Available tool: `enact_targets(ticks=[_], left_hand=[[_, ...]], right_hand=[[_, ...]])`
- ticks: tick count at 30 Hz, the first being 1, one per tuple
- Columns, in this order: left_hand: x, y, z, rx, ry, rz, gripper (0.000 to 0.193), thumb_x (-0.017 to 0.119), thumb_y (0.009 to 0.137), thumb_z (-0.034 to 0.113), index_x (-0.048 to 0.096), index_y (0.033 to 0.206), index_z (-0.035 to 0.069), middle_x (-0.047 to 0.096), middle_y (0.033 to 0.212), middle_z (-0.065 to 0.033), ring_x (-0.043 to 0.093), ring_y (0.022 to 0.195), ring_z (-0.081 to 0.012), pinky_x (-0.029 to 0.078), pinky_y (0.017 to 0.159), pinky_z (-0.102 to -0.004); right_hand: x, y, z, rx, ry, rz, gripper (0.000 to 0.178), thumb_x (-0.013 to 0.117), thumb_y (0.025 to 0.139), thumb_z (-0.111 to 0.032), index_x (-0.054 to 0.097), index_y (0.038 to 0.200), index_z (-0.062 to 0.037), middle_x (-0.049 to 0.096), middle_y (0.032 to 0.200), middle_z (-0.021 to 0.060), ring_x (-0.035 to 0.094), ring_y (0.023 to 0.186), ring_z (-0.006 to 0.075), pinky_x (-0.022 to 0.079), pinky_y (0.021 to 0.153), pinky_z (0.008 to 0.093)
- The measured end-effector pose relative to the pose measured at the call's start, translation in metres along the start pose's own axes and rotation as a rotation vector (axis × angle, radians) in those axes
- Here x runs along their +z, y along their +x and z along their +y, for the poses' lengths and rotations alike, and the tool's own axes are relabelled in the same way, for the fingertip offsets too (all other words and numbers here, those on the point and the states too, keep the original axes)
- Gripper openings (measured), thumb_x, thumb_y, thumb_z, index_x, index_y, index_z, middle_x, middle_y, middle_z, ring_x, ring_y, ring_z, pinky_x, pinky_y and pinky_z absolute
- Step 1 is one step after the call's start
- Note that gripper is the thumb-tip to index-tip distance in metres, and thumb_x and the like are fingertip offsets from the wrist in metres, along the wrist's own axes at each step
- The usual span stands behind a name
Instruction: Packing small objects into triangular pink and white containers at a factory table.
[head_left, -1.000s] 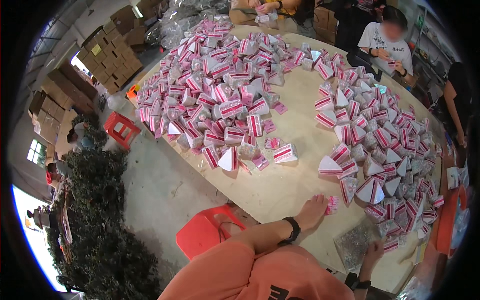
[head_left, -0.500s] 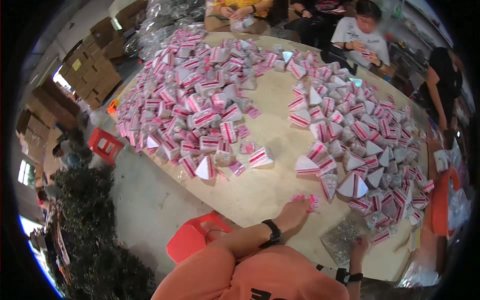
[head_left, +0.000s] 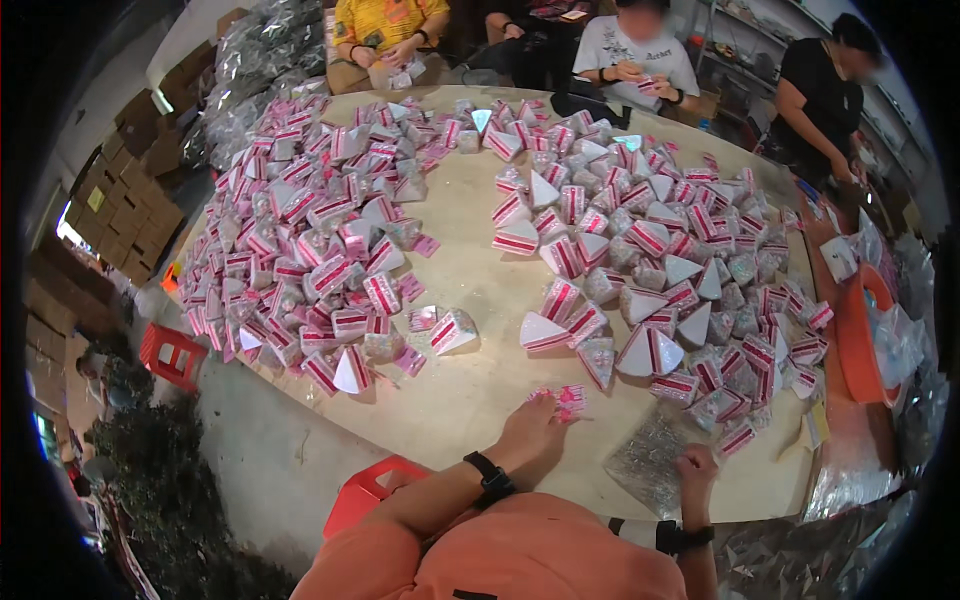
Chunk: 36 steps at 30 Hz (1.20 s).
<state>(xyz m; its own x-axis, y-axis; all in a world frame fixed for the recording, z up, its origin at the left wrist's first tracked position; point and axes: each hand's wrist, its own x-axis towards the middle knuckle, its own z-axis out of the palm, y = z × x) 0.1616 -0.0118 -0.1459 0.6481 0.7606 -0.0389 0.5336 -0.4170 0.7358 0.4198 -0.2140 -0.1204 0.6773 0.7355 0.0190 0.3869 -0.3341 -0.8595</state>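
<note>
My left hand [head_left: 535, 428], with a black watch on its wrist, rests near the table's front edge. Its fingers are closed on a small pink printed card [head_left: 570, 401]. To its right lies a clear plastic bag [head_left: 648, 462] full of small silvery pieces. My right hand [head_left: 697, 464], also with a black wristband, is curled at the right edge of this bag. Its fingertips are pressed together; what they hold, if anything, is too small to tell. Beyond my hands sit many wedge-shaped packets [head_left: 545, 331] in pink, white and clear wrapping.
A large heap of similar packets [head_left: 330, 270] covers the table's left, another [head_left: 700, 235] the right. Pale wood [head_left: 455, 235] shows between them. An orange basin [head_left: 862, 345] stands at the right edge, a red stool [head_left: 372, 490] at my left. Several people sit or stand at the far side.
The whole view has shifted, so the table appears further left and higher. My left hand stays at the pink card; my right hand stays beside the bag.
</note>
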Motion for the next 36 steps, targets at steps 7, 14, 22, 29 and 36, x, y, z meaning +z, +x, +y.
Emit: enact_targets(ticks=[7, 14, 22, 29, 36], left_hand=[[-0.01, -0.001, 0.017, -0.109, -0.053, 0.027, 0.019, 0.054, 0.084, 0.018, 0.052, 0.093, 0.001, 0.058, 0.087, -0.0217, 0.058, 0.082, -0.0386, 0.045, 0.07, -0.0472], [-0.024, -0.001, 0.039, -0.119, -0.165, 0.073, 0.013, 0.055, 0.085, 0.012, 0.055, 0.09, 0.0, 0.059, 0.084, -0.0202, 0.058, 0.077, -0.0377, 0.045, 0.066, -0.0426], [0.006, -0.007, -0.008, -0.067, -0.094, 0.137, 0.018, 0.064, 0.079, 0.013, 0.053, 0.078, -0.001, 0.056, 0.066, -0.0145, 0.054, 0.058, -0.0222, 0.045, 0.055, -0.0348], [0.006, -0.007, -0.003, -0.172, -0.149, 0.063, 0.012, 0.062, 0.078, 0.007, 0.052, 0.081, 0.0, 0.057, 0.071, -0.0166, 0.057, 0.064, -0.0282, 0.046, 0.061, -0.0374], [0.014, -0.007, -0.01, -0.178, -0.126, 0.063, 0.012, 0.061, 0.079, 0.007, 0.053, 0.083, 0.0, 0.058, 0.071, -0.0144, 0.058, 0.063, -0.0251, 0.047, 0.06, -0.0357]], right_hand=[[-0.01, -0.002, -0.003, 0.231, -0.016, -0.102, 0.004, 0.055, 0.078, -0.001, 0.058, 0.078, 0.0014, 0.057, 0.07, 0.0064, 0.055, 0.06, 0.0138, 0.044, 0.054, 0.0271], [-0.014, -0.009, 0.032, 0.282, 0.211, -0.158, 0.007, 0.049, 0.083, -0.005, 0.054, 0.085, -0.0033, 0.055, 0.066, 0.0044, 0.055, 0.053, 0.0117, 0.045, 0.046, 0.0235], [-0.016, -0.002, -0.003, 0.426, 0.35, -0.095, 0.009, 0.053, 0.085, -0.01, 0.056, 0.084, -0.0017, 0.058, 0.069, 0.0068, 0.057, 0.057, 0.0131, 0.046, 0.05, 0.0266], [-0.016, -0.007, 0.021, 0.337, 0.125, -0.094, 0.009, 0.057, 0.083, -0.009, 0.06, 0.085, -0.0007, 0.057, 0.066, 0.0023, 0.054, 0.052, 0.0095, 0.042, 0.046, 0.0229], [-0.018, -0.011, 0.004, 0.439, 0.375, -0.066, 0.01, 0.057, 0.086, -0.01, 0.06, 0.083, -0.0006, 0.056, 0.065, 0.0015, 0.053, 0.053, 0.0077, 0.041, 0.047, 0.022]])
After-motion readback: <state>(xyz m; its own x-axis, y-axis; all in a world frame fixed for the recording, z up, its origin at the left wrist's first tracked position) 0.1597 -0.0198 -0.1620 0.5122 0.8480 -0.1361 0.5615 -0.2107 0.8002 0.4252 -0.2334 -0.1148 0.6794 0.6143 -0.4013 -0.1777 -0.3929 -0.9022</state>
